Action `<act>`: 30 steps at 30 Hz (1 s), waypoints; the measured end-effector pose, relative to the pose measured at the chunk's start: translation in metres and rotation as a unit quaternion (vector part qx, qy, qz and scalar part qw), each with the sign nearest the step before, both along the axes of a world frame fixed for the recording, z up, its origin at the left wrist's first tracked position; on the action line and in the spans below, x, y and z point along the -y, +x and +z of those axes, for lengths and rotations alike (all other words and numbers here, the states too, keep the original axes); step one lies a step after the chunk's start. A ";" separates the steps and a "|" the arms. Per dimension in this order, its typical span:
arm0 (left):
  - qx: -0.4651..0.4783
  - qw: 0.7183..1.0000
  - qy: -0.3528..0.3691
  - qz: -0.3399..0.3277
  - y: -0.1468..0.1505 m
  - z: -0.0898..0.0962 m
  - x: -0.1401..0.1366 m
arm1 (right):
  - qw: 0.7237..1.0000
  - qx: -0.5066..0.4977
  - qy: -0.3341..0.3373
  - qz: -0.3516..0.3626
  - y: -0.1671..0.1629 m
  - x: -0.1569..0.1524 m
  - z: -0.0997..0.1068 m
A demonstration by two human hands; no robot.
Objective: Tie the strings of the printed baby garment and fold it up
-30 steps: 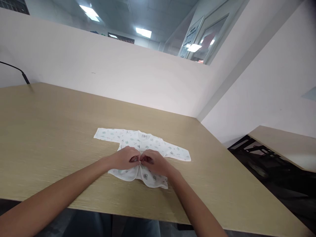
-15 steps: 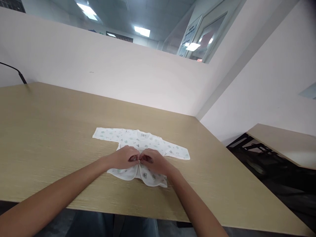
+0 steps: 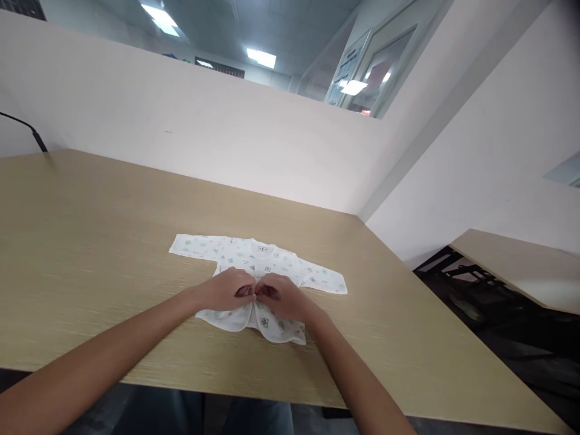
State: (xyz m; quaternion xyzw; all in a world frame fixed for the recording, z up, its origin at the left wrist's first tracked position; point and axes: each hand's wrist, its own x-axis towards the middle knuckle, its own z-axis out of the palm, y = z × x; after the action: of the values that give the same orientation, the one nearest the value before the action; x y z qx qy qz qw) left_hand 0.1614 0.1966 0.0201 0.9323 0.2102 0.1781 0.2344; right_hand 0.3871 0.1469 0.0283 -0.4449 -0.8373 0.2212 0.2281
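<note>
A small white baby shirt (image 3: 244,254) with green and grey prints lies face up, its sleeves spread to both sides and its neckline away from me. My left hand (image 3: 230,289) pinches the left front edge around the middle of the shirt. Against it, my right hand (image 3: 283,296) pinches the right front edge, so the fingertips of both hands meet. Below them the two rounded hem corners part slightly. Whatever fastener lies between the fingertips is mostly hidden.
The shirt rests on a wood-grain table (image 3: 113,211) that meets a white wall (image 3: 203,127) at the back. A black cable (image 3: 38,139) stands at the far left. To the right, beyond the table's edge, is another tabletop (image 3: 521,266).
Both hands keep their pinch on the front edges, with hardly any movement. The view has shifted very slightly.
</note>
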 end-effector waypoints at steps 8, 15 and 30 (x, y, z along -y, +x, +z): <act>0.004 1.000 0.002 -0.001 0.000 -0.003 -0.001 | 1.000 -0.013 0.011 0.013 0.000 0.000 0.001; 0.003 1.000 0.000 0.002 0.000 -0.004 -0.001 | 1.000 -0.013 0.017 0.011 0.001 -0.002 -0.004; -0.002 1.000 -0.002 0.005 0.000 -0.006 -0.003 | 1.000 -0.012 0.001 0.004 0.000 0.003 0.004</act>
State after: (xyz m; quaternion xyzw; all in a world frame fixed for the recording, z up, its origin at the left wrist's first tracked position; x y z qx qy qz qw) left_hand 0.1612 0.1994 0.0140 0.9313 0.2153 0.1770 0.2345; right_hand 0.3868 0.1444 0.0319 -0.4385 -0.8367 0.2265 0.2373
